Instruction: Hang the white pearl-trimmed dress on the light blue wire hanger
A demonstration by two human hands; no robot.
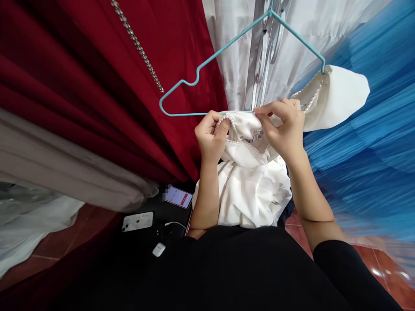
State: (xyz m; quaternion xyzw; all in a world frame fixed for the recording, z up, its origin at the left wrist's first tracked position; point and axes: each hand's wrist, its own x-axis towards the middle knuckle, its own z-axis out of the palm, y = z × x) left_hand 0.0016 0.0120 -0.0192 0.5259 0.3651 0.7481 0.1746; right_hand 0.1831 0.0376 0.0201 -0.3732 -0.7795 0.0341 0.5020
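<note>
A white garment (249,185) trimmed with pearl beads is bunched in front of me, its lower part gathered near my body. One part of it, a white sleeve or shoulder (343,97), hangs over the right end of a light-blue hanger (231,42). My left hand (212,134) pinches the pearl-edged fabric close to the hanger's bottom bar. At the same bar, the fingertips of my right hand (283,123) are closed on the garment's upper edge. The hanger's left end is bare.
Red fabric (181,52) hangs at left, with a beaded chain (138,45) on it. Blue tulle (372,172) hangs at right, white cloth (301,39) behind. Below left, a lit phone (178,197), another phone (138,221) and a small white case (158,249) lie on a black surface.
</note>
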